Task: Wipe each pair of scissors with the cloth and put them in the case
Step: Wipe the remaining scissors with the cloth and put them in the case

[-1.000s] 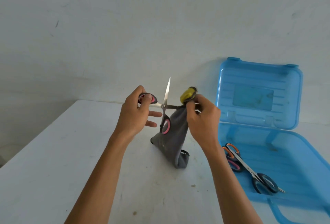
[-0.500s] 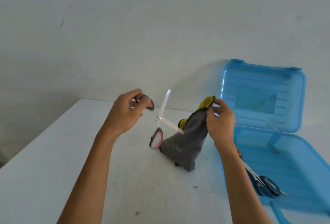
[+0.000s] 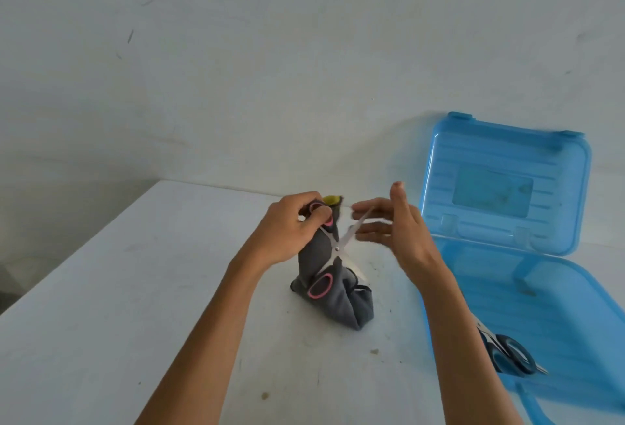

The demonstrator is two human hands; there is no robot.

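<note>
**A:** Where are the pink-and-black-handled steel scissors?

**B:** Held up over the white table, left of the translucent blue plastic case, with the blades crossed open in an X. The left hand curls round the far handle loop. The near pink-rimmed loop hangs free in front of the grey cloth with a yellow face.

**A:** Why open?

**B:** Probably so each blade can be wiped on its own. The cloth stands in a peak from the table up to the left fingers, seemingly pinched there with the handle.

**A:** And the right hand?

**B:** Its fingers are straight and spread, holding nothing, just right of the blurred upper blade. I can't tell whether it touches.

**A:** The case?

**B:** It lies open with the lid upright. Dark-handled scissors sit inside, partly behind the forearm.
</note>
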